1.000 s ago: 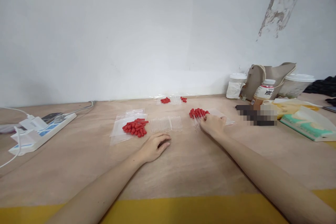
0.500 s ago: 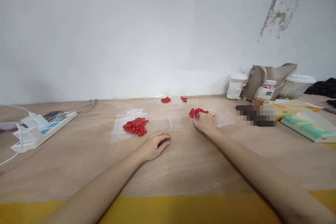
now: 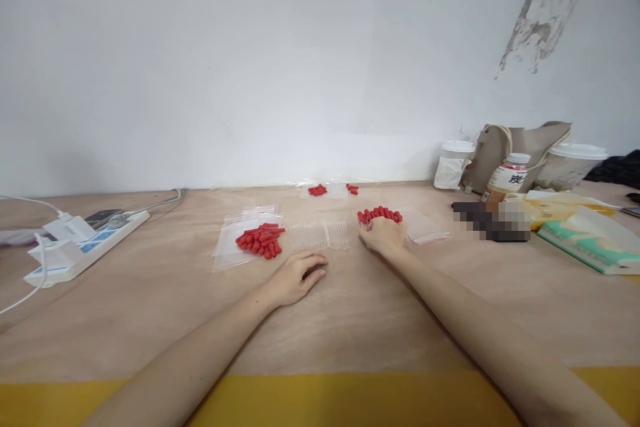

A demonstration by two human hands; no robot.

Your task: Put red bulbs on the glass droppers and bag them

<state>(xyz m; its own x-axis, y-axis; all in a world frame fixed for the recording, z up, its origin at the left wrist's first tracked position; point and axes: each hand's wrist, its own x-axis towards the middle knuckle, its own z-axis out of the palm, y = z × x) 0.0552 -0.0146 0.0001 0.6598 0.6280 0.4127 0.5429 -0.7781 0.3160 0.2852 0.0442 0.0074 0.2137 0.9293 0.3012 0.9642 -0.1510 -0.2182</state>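
Observation:
My left hand (image 3: 295, 278) rests on the table with thumb and fingers apart, holding nothing. Just beyond it lies a row of thin clear glass tubes (image 3: 317, 235). A heap of red rubber bulbs (image 3: 260, 240) sits on clear plastic bags (image 3: 227, 247) to the left of the tubes. On the right, my right hand (image 3: 384, 237) is curled down at the near edge of a row of red rubber bulbs (image 3: 380, 214). Its fingertips are mostly hidden, and what they pinch does not show. More clear bags (image 3: 425, 227) lie beside that hand.
By the wall sit small packs with red bulbs (image 3: 317, 190). A power strip (image 3: 90, 253) with plugs and cables is at left. At right stand a lidded cup (image 3: 451, 167), a bottle (image 3: 507, 180), a beige bag (image 3: 480, 157) and a tissue pack (image 3: 590, 240).
My right hand has shifted slightly left, nearer the front of the red bulbs; a clear tube seen below its fingers no longer shows. The left hand has stayed still.

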